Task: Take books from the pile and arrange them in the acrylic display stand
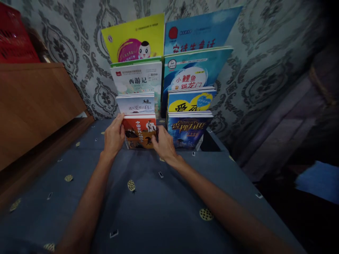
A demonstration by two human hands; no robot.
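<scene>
A red book (141, 132) with white Chinese lettering stands upright at the front of the left row of books. Its left edge is gripped by my left hand (114, 135), thumb near the cover and fingers around the side. On the opposite edge my right hand (164, 143) closes, its thumb over the lower right of the cover. Right behind the red book stands a pale blue book (135, 104), then a white-green book (137, 77) and a yellow-green one (143, 33). Beside my right hand is a dark blue book (186, 132) at the front of the right row.
The right row also holds a yellow-and-blue book (190, 101), a teal book (196, 68) and a tall blue book (201, 30). Patterned wallpaper (63, 46) rises behind. A wooden cabinet (34, 106) borders the blue patterned cloth (148, 208) at left; a red item (16, 35) sits on top.
</scene>
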